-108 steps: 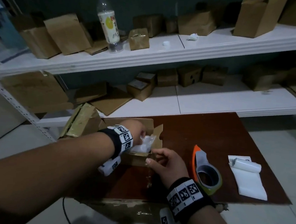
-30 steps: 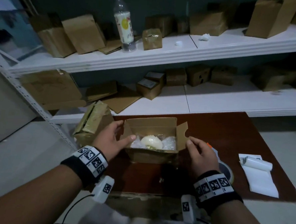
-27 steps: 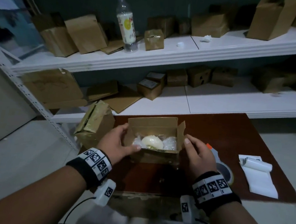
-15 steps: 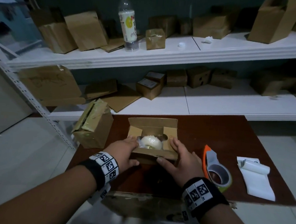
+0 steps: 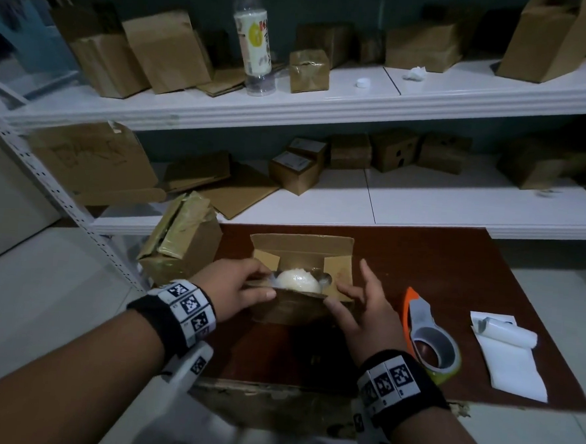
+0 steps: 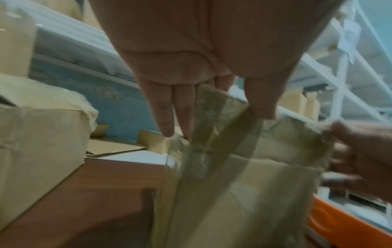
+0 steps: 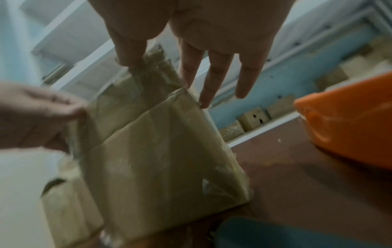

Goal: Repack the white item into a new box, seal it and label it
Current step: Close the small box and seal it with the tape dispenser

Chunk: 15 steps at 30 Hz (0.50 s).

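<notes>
An open brown cardboard box (image 5: 337, 252) stands on the dark red table (image 5: 436, 265). The round white item (image 5: 296, 278) lies inside among clear plastic wrap. Both short side flaps are folded inward and the far flap stands upright. My left hand (image 5: 260, 281) grips the left end of the near flap (image 5: 294, 295), thumb on the outside. My right hand (image 5: 340, 295) pinches its right end between thumb and forefinger, the other fingers spread. In the left wrist view my left hand (image 6: 212, 117) has the flap (image 6: 231, 134) between thumb and fingers. The right wrist view shows my right hand (image 7: 157, 73) on the flap (image 7: 155, 117).
An orange tape dispenser (image 5: 428, 340) lies just right of my right hand, with a strip of white labels (image 5: 506, 351) beyond it. A taped, torn box (image 5: 180, 246) sits at the table's left corner. White shelves (image 5: 423, 202) with several boxes and a bottle (image 5: 256, 41) stand behind.
The left hand has left the item in the box. The side flaps have been folded in. Both hands moved from the box's sides to the near flap and raised it.
</notes>
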Each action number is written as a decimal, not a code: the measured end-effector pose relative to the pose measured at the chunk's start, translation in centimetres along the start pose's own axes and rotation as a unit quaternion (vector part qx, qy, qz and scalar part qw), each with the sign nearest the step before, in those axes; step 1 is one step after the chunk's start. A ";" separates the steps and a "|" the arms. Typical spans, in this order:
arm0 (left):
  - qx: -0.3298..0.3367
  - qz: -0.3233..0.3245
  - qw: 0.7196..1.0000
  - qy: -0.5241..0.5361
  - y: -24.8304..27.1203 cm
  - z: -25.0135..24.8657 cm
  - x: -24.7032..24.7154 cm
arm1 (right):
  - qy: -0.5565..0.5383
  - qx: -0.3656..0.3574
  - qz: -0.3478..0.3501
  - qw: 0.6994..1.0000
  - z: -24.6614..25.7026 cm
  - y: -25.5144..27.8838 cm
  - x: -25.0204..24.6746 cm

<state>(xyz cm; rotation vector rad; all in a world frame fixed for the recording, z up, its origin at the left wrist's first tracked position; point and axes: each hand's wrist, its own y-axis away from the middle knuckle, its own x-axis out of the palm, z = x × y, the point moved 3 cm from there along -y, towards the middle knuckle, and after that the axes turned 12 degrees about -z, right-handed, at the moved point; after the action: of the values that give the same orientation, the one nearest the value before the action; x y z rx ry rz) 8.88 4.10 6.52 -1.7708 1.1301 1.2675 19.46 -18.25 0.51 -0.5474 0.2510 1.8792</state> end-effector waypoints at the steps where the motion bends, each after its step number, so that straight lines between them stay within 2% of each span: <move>1: -0.012 -0.008 1.000 0.015 -0.1 0.2 -0.4 | -0.021 0.011 -0.005 1.000 0.0 -0.1 -0.1; 6: -0.078 -0.057 0.995 0.033 -0.9 1.1 0.0 | -0.063 0.034 -0.037 0.997 -0.1 -0.8 -0.3; 11: -0.168 -0.126 0.975 0.076 -1.6 1.0 0.9 | -0.058 0.032 -0.055 0.996 -0.1 -1.2 -0.2; 13: -0.170 -0.126 0.975 0.061 -2.0 1.1 1.4 | -0.048 0.027 -0.055 0.997 -0.1 -1.2 -0.2; 15: -0.143 -0.120 0.982 0.025 -2.2 1.0 2.0 | -0.038 0.024 -0.051 0.998 -0.2 -1.3 -0.1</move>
<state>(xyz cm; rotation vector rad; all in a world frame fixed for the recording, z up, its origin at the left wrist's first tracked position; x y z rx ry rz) 10.79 5.29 4.37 -2.0886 0.7581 1.2934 20.78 -17.94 0.51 -0.4468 0.2146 1.7861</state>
